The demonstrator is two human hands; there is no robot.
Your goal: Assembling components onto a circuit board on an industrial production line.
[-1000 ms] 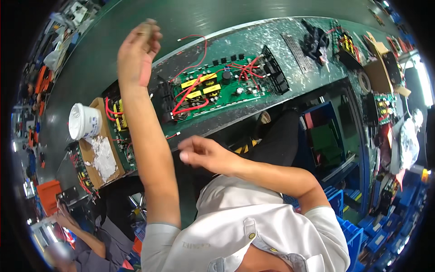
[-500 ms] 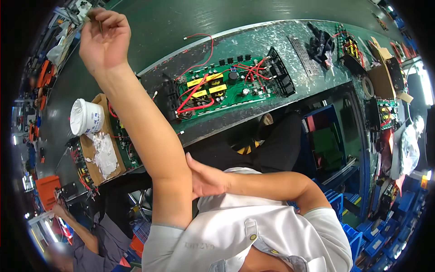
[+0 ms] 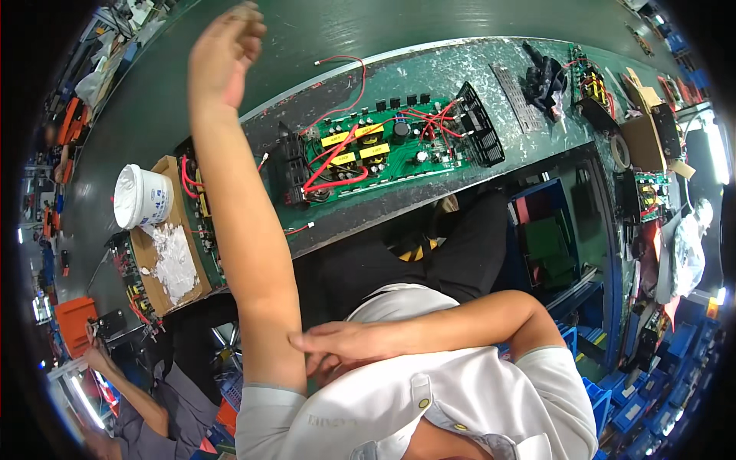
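My left arm reaches up across the bench. My left hand (image 3: 222, 65) is above the bench at the upper left, its fingers curled together at the tips. Whether anything small sits between them is hidden. My right hand (image 3: 345, 349) lies across my body against my left arm near the elbow. Its thumb touches the skin, and its other fingers are loosely bent and partly out of sight. To the right of my left arm, a green circuit board (image 3: 391, 153) with yellow-wrapped transformers, red wires and black vented end panels lies on the bench.
A white tub (image 3: 146, 198) and a cardboard box (image 3: 157, 284) smeared with white paste stand left of my arm. A perforated metal strip (image 3: 515, 98) and a crumpled black bag (image 3: 544, 80) lie at the right. A co-worker's arm (image 3: 134, 387) shows at the lower left.
My left hand has swung right and farther away, turning as it moved. My right hand has slid down my left arm toward my body, and its fingers have loosened from the elbow.
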